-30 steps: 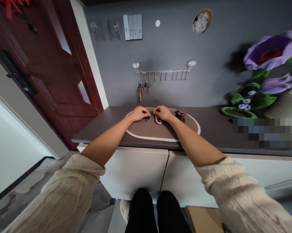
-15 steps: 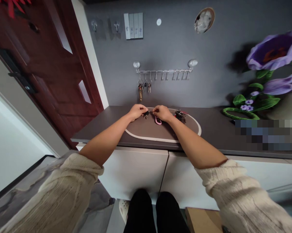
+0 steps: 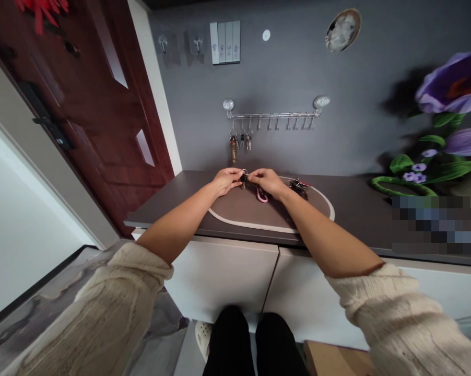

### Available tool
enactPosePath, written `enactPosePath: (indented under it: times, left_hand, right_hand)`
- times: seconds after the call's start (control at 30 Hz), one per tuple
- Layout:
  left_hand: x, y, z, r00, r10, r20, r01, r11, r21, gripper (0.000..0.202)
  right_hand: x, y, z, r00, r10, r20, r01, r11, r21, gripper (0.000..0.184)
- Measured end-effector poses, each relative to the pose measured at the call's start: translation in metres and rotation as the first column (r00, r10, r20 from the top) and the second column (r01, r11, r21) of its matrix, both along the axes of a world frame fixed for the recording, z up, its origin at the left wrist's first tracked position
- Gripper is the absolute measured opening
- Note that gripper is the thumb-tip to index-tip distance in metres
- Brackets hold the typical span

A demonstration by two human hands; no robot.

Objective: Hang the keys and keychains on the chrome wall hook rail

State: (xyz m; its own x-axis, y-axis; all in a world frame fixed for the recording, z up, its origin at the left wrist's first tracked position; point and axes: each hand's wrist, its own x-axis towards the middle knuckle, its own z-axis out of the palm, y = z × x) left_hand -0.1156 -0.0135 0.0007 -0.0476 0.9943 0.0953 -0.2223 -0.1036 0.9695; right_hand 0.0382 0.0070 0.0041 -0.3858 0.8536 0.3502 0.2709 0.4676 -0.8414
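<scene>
Rn pink loop (image 3: 262, 199) + dark pile (image 3: 299, 189) on mat (image 3: 239, 210) nr R hand (image 3: 269, 183).

A plain grey wall (image 3: 196, 104) fills my view ahead, with a round opening (image 3: 342, 30) high on its right; on my left I see a dark red door (image 3: 102, 120) with a black handle (image 3: 47, 117), beside a pale frame (image 3: 155, 86); below the wall runs a dark tabletop (image 3: 356, 209) over white cabinet doors (image 3: 220, 277); lower left, I make out grey marbled floor (image 3: 157, 324); soft shadows fall across the wall.
</scene>
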Motion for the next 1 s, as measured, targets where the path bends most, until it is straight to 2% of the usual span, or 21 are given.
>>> enactPosePath:
  times: [0.17,0.4,0.57,0.77,0.87,1.0]
  left_hand:
    - [0.0007,0.0006,-0.0002,1.000,-0.010,0.022,0.011,1.000,-0.007,0.005]
    - [0.0025,-0.0011,-0.0008,0.998,-0.057,0.019,0.056,0.998,0.008,0.004]
    - [0.0039,-0.0031,-0.0005,0.996,-0.081,0.027,0.081,0.997,0.020,0.004]
    - [0.0042,-0.0029,-0.0011,0.995,-0.100,0.016,0.100,0.995,0.031,0.004]
    - [0.0043,-0.0019,-0.0018,0.995,-0.102,-0.002,0.102,0.994,0.038,0.005]
    - [0.0052,-0.0008,-0.0028,0.996,-0.085,-0.038,0.088,0.994,0.067,0.011]
  right_hand:
    - [-0.0014,-0.0014,0.0024,0.994,0.018,-0.111,-0.022,0.999,-0.032,0.015]
    - [-0.0016,-0.0018,0.0022,0.993,-0.038,-0.113,0.032,0.998,-0.055,0.017]
    - [-0.0015,-0.0021,0.0021,0.990,-0.024,-0.140,0.013,0.997,-0.079,0.020]
    - [-0.0023,-0.0030,0.0028,0.984,0.007,-0.179,-0.028,0.993,-0.113,0.016]
    - [-0.0020,-0.0029,0.0030,0.985,0.013,-0.173,-0.029,0.996,-0.090,0.017]
    - [-0.0012,0.0008,0.0007,0.989,-0.005,-0.150,0.006,1.000,0.005,0.015]
